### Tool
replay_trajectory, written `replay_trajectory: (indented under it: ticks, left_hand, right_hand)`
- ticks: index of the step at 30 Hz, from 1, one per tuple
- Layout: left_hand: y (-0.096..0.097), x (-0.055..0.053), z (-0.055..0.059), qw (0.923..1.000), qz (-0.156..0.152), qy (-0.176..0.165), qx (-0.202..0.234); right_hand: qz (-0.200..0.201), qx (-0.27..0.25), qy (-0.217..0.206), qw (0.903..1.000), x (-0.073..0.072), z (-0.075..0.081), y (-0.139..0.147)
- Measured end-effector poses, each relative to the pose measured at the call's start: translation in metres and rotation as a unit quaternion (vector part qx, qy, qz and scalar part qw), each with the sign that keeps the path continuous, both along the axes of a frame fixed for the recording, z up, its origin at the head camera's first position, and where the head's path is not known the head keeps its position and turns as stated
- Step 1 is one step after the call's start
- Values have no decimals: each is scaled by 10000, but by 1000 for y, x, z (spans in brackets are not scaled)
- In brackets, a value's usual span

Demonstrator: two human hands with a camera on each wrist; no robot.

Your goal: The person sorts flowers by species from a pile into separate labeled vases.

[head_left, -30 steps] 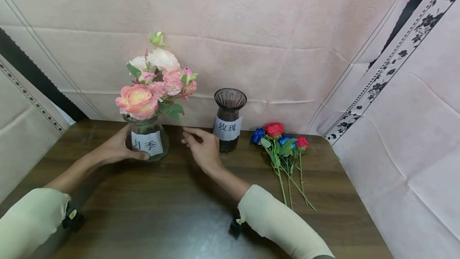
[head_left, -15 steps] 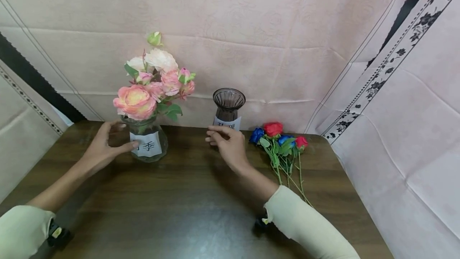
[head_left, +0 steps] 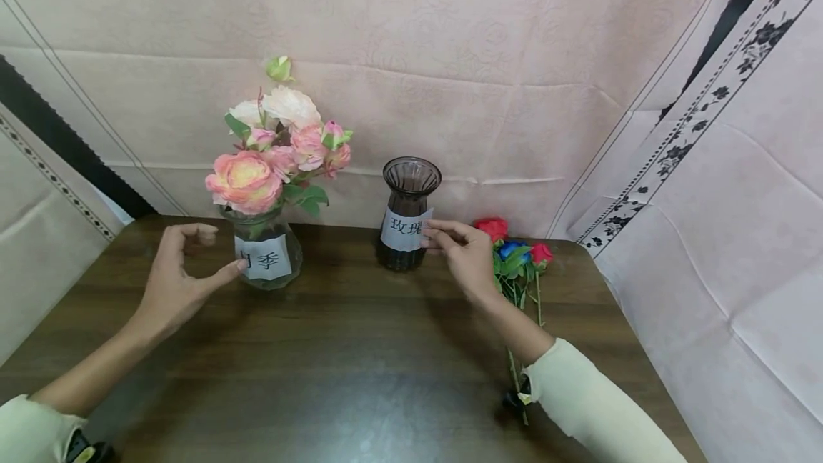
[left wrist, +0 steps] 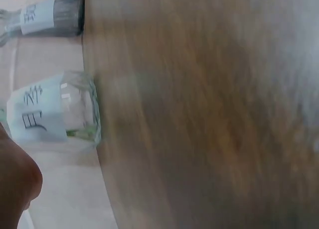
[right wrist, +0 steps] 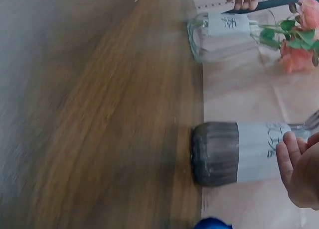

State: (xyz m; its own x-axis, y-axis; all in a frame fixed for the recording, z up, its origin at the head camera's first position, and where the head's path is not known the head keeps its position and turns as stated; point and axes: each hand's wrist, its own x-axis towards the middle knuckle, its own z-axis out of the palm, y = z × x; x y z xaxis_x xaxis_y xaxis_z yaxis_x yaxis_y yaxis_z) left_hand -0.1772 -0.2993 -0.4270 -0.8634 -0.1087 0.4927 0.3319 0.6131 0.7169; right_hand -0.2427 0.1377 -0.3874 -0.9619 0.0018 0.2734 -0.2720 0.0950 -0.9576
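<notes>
A clear glass vase point(head_left: 292, 257) with a paper label stands at the back left, holding pink and white flowers point(head_left: 247, 181). Beside it is my left hand point(head_left: 168, 284), fingers spread apart and thumb tip at the label's left edge. To the right stands a dark ribbed glass vase point(head_left: 400, 259) with its own label and no flowers in it. My right hand point(head_left: 471, 259) is at this vase's right side, fingertips overlapping the label's edge, fingers relaxed. In the right wrist view those fingers point(right wrist: 285, 162) appear in front of the label point(right wrist: 254, 157).
Red roses point(head_left: 492, 228) and a blue rose point(head_left: 512, 250) lie on the wooden table point(head_left: 308, 377) at the right, partly hidden behind my right hand and forearm. A pale patterned cloth point(head_left: 489, 56) hangs close behind the table's back edge.
My left hand has let go of the clear vase and drawn back slightly left. My right hand has moved right, from between the vases across to the dark vase's right side.
</notes>
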Motion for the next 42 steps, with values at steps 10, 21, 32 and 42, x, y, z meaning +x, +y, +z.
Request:
replay_trajectory:
  ticks: [10, 21, 32, 42]
  left_hand:
    - [28, 10, 6, 9947, -879, 535, -32]
    - [69, -5, 15, 9831, -1666, -660, -365]
    - [98, -33, 14, 9678, -1944, -1566, -313]
    - [119, -61, 6, 9583, -1900, -2136, 33]
  right_hand:
    - [-181, 53, -218, 9996, 7, 4, 42]
    - [-436, -68, -495, 9978, 11, -1, 85]
    - [-709, 74, -774, 9944, 21, -9, 121]
    - [-669, 84, -1505, 9863, 32, -16, 146]
